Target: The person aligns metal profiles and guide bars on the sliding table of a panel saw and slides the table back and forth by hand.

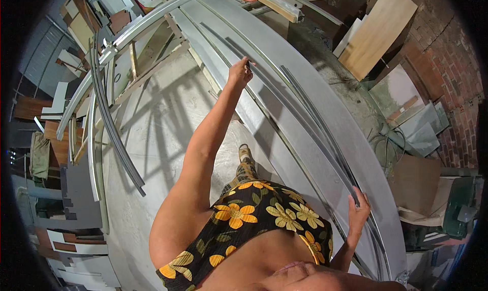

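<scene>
A long, thin grey strip (284, 98), which looks like a metal or plastic profile, runs lengthwise over a silver-grey work table (351, 123). Toward its far end, my left hand (240, 72) is closed round it with the arm stretched out. The strip's tip reaches on past that hand. My right hand (359, 207) grips the near end of the strip, low on the right by my body. Just right of the held strip, several similar dark grey strips (314, 113) lie on the table and run back beneath my right hand.
On the left stands a curved-looking metal rack (81, 95) with long dark strips (109, 118) hanging over it. Boards and panels lean behind it. A wooden board (378, 31) leans by the brick wall (460, 138) on the right. Long profiles (274, 3) are piled beyond the table.
</scene>
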Action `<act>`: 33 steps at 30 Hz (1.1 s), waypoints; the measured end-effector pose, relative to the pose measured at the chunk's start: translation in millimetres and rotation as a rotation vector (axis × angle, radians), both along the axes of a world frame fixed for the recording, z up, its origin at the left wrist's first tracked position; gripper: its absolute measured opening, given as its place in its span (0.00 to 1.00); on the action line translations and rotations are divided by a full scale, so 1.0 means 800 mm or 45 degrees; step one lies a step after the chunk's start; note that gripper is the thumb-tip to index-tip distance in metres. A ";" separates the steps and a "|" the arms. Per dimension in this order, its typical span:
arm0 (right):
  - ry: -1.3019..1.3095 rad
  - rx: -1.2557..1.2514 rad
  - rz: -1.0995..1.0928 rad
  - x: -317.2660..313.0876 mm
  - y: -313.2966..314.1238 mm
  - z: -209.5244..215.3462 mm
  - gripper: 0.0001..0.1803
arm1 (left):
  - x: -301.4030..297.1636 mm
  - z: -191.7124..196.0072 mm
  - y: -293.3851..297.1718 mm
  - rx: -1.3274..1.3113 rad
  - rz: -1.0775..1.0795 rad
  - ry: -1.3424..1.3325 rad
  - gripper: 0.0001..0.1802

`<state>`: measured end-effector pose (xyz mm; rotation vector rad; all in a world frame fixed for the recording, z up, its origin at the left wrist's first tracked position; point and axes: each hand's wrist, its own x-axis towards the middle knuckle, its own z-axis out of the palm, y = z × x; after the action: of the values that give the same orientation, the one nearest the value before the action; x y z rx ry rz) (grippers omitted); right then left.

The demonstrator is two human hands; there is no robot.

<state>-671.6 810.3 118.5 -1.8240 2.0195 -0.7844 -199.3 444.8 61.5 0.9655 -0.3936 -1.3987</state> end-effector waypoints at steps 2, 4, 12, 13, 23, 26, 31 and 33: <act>0.010 -0.029 0.012 0.010 -0.009 -0.002 0.16 | 0.006 -0.011 -0.018 -0.064 -0.079 -0.010 0.11; -0.023 -0.014 -0.045 0.023 -0.018 -0.004 0.16 | -0.005 -0.012 -0.032 -0.030 -0.066 -0.056 0.09; 0.024 -0.003 -0.043 0.087 -0.137 -0.024 0.17 | -0.033 -0.027 -0.071 0.052 -0.060 -0.393 0.37; 0.020 0.014 -0.056 0.098 -0.161 -0.024 0.17 | -0.037 -0.025 -0.079 0.014 -0.080 -0.429 0.38; 0.208 -0.033 0.013 0.163 -0.360 -0.076 0.16 | -0.002 -0.057 -0.179 -0.132 -0.263 -1.874 0.38; 0.216 -0.125 0.057 0.161 -0.374 -0.102 0.16 | 0.010 -0.076 -0.195 -0.283 -0.138 -2.219 0.38; 0.196 -0.106 -0.032 0.159 -0.360 -0.124 0.16 | -0.014 -0.063 -0.198 -0.288 -0.376 -2.376 0.35; 0.195 -0.118 -0.031 0.162 -0.367 -0.128 0.16 | -0.017 -0.068 -0.199 -0.310 -0.346 -2.401 0.35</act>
<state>-541.7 517.0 16.0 -1.9693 2.1359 -0.7786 -213.2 285.4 6.7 1.8150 -2.0359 -0.1886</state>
